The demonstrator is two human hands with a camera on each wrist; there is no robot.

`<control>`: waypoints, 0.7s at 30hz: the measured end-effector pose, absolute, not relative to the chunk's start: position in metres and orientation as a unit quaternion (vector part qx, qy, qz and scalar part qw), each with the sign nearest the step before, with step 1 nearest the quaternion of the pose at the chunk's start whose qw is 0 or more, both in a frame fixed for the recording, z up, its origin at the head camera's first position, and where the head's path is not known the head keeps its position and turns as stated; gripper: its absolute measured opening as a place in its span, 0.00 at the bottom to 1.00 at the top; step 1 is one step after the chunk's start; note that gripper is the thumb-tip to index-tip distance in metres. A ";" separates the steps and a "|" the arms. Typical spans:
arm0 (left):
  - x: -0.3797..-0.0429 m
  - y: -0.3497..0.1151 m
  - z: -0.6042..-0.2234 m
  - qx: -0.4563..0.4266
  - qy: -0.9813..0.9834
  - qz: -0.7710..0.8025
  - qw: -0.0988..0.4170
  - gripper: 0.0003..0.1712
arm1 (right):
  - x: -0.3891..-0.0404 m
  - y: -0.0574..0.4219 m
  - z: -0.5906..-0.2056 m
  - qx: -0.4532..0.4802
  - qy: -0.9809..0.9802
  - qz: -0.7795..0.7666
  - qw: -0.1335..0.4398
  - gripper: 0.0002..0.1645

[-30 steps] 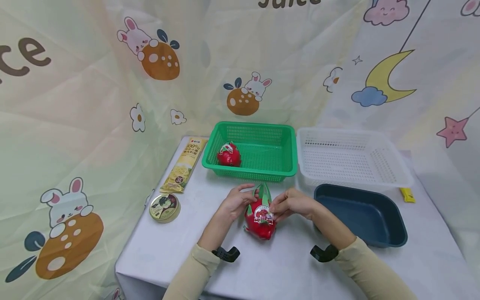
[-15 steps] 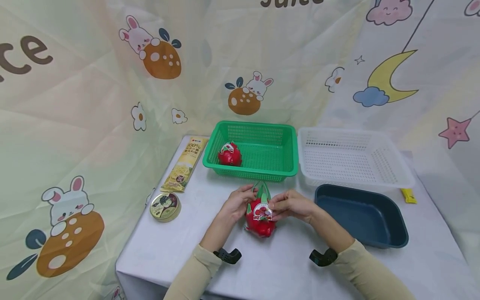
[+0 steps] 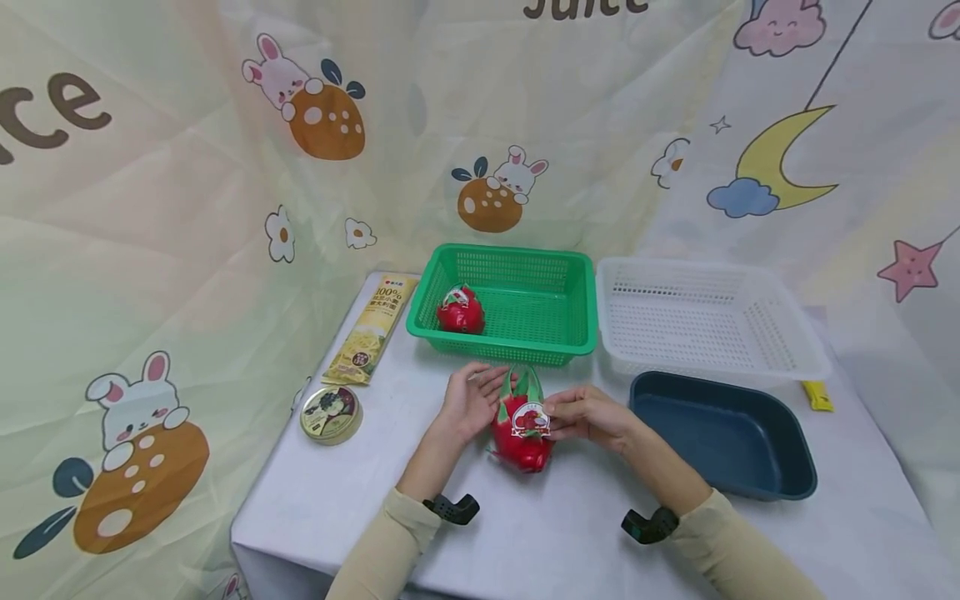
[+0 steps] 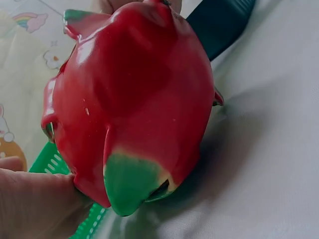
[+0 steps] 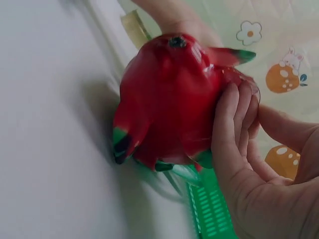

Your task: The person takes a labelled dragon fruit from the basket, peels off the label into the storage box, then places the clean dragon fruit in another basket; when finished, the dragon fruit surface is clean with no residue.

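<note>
White-clothed worktop (image 3: 555, 533) spreads in front of the person, so any turning of the fruit is best done low over it, where a slip would cost little. The white basket (image 3: 667, 329) and the green basket (image 3: 525, 312) stand side by side at the back, the dark blue tray (image 3: 720, 429) in front of the white one. The right forearm (image 3: 667, 467) passes close by that tray; keeping the elbow tucked should avoid a nudge.

The red dragon fruit (image 3: 521, 450) is between the two hands, in front of the green basket, its leafy end (image 3: 530, 386) pointing away from the person; whether it bears on the worktop or is held just above, I cannot tell. A second dragon fruit (image 3: 461, 310) sits in the left part of the green basket.

The left hand (image 3: 471, 400) has its fingers loosely extended beside the leafy end, with no firm grip showing; cupping the fruit more squarely would probably steady it better. The right hand (image 3: 588, 417) has thumb and fingers drawn narrow, seemingly pinching the edge of the round label (image 3: 529, 419). The step looks like work on this label, though pressing down or peeling cannot be told apart. Either way, slow moves kept close to the skin should prevent creases.
</note>
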State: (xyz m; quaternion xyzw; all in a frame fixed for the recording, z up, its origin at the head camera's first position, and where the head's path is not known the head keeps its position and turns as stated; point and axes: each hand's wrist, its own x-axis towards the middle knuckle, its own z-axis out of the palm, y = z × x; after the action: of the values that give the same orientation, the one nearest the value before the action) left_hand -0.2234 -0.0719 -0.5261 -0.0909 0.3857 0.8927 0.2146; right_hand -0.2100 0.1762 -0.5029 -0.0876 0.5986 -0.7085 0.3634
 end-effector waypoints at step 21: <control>-0.219 -0.080 -0.536 -0.130 0.324 0.913 0.211 0.38 | -0.200 0.171 -0.465 -0.090 0.640 -0.730 0.222 0.18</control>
State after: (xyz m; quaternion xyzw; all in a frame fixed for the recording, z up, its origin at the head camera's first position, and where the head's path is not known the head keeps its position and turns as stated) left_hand -0.2187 -0.0802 -0.5361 -0.1302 0.3238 0.9131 0.2107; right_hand -0.1998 0.1714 -0.4654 -0.0903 0.6397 -0.7302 0.2223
